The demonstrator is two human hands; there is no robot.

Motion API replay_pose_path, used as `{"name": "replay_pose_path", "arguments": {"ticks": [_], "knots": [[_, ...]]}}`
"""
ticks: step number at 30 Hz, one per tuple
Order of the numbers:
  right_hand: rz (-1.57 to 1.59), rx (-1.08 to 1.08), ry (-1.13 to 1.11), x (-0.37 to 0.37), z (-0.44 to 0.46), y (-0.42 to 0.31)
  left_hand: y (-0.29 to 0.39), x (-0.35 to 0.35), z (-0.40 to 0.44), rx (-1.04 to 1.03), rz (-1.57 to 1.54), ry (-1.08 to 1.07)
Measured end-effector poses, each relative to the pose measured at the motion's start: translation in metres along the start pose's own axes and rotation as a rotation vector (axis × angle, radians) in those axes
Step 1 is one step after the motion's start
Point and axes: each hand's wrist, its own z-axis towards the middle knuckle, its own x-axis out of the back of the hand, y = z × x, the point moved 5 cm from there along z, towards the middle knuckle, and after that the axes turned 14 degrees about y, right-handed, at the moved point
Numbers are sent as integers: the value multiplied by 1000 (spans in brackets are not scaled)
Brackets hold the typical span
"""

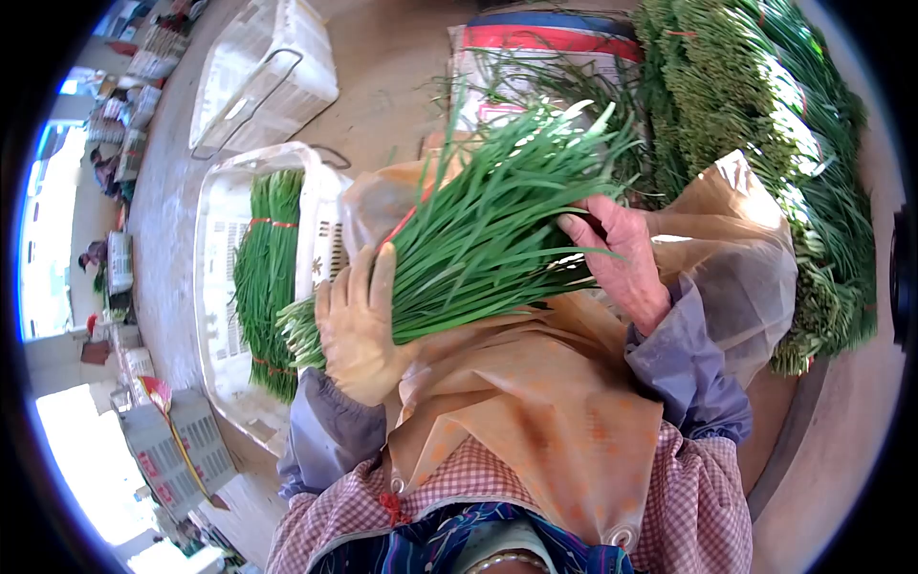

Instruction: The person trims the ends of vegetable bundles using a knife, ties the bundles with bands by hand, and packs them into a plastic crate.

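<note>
A loose-leaved bunch of garlic chives (pixel 497 220) lies across my lap, pale stem ends to the left and leaf tips fanning right. My left hand (pixel 359 320), in a thin tan glove, is closed round the bunch near the stem ends. A red band (pixel 406 225) crosses the bunch just above the gloved fingers. At the leafy end, my bare right hand (pixel 617 253) has thumb and fingers closed on some leaves; its fingertips are partly hidden. Beneath the bunch spreads a tan plastic apron (pixel 535 402).
To the left, a white plastic crate (pixel 215 335) holds tied chives (pixel 268 287). Another white crate (pixel 306 77) stands behind it. Banded chive bundles (pixel 708 96) are piled at right. Loose leaves lie on a red-and-white sack (pixel 478 62). Other people sit far left among crates.
</note>
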Motion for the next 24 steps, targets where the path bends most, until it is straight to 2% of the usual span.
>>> {"name": "replay_pose_path", "arguments": {"ticks": [3, 5, 7, 10, 12, 13, 14, 16, 17, 19, 21, 22, 24], "knots": [[-230, 288, 93, 4, 4, 1, -1, -2, -3, 15, 27, -15], [-153, -38, 204, 34, 25, 14, -2, -1, -4, 28, 22, -24], [-173, -164, 378, 66, 36, 16, -1, 0, -3, 27, 23, -22], [-644, 688, 511, 52, 33, -72, -2, -2, -2, 11, 26, -36], [-322, 857, 235, 23, 16, -101, -2, 0, 3, 7, 23, -87], [-102, 879, -24, 1, 4, -104, -2, 1, 4, -4, 25, -79], [-129, 926, -196, -27, -8, -109, -2, 1, 5, -13, 28, -69], [-272, 778, -426, -74, -22, -101, 2, 4, 3, -28, 89, -47], [-262, 772, -407, -87, -28, -88, 5, 7, -2, -44, 80, -42], [-239, 759, -381, -104, -33, -68, 20, 24, -14, -140, 32, 115], [-206, 718, -404, -104, -33, -58, 30, 50, -35, -375, -494, 291], [-185, 696, -406, -105, -35, -53, 32, 58, -49, -429, -759, 315], [-137, 645, -397, -103, -37, -47, 22, 44, -72, -235, -1052, 0]]}}
